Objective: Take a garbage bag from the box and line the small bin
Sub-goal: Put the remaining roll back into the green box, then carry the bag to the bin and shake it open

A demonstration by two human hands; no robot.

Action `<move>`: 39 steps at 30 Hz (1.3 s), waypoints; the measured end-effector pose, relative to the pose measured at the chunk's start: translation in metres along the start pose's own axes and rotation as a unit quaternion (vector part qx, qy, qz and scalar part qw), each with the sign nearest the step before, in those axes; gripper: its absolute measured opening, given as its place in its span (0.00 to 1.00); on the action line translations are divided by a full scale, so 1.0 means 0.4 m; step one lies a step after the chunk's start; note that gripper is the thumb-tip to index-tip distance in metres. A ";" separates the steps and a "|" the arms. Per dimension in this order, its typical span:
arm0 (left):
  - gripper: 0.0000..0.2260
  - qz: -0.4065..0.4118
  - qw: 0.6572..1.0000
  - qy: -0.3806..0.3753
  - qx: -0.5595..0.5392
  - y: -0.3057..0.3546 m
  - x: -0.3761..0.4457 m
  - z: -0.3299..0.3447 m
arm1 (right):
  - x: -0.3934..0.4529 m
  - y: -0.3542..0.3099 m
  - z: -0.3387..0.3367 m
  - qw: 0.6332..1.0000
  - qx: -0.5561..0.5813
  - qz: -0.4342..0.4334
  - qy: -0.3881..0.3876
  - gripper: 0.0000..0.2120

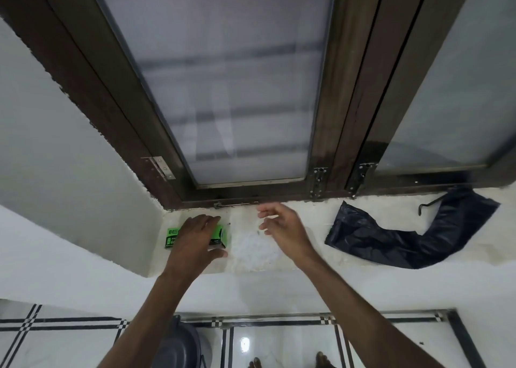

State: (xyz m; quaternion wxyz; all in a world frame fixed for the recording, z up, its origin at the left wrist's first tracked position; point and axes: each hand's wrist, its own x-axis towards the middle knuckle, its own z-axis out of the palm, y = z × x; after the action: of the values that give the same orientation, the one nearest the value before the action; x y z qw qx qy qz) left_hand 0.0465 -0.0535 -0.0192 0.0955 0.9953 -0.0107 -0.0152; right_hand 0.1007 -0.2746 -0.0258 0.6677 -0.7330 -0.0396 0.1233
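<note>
The person is standing at the window sill (307, 208), and the left hand (195, 236) is lying over the green box (220, 236) at the sill's left end, its fingers (208, 219) loosely together on top and the thumb hooking the near edge, so it is pressing the box rather than pinching anything. The right hand (282, 225) is hovering just right of it, fingers curled and spread, holding nothing. A black garbage bag (377, 242) is already lying crumpled far to the right on the sill; the grey bin (178, 342) is sitting on the floor below, only partly in view. The light box could be sliding or tipping off the near edge if the pull is sharp, and 2 bags might be coming out together. On the box only "BE" is readable; the hand is covering the rest.
</note>
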 end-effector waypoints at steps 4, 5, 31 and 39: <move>0.36 0.066 0.997 0.041 -0.018 0.088 -0.003 0.007 | -0.042 0.002 -0.203 0.991 0.015 -0.035 0.132 0.20; 0.31 0.092 0.993 0.059 -0.034 0.130 0.002 0.012 | -0.055 0.003 -0.264 0.983 0.016 -0.036 0.181 0.19; 0.07 0.187 0.927 0.004 -0.325 0.800 0.023 0.056 | -0.124 0.111 -0.992 0.898 -0.223 0.017 0.379 0.02; 0.07 0.100 0.848 -0.120 -0.507 0.874 -0.095 0.012 | -0.454 0.032 -0.685 0.959 0.000 -0.103 0.265 0.18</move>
State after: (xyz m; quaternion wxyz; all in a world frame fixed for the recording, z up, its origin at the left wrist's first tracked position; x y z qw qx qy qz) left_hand 0.0018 -0.3965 0.0439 0.5855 0.7926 -0.1124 -0.1279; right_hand -0.0121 -0.5820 0.0062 0.6636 -0.7312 0.0631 -0.1449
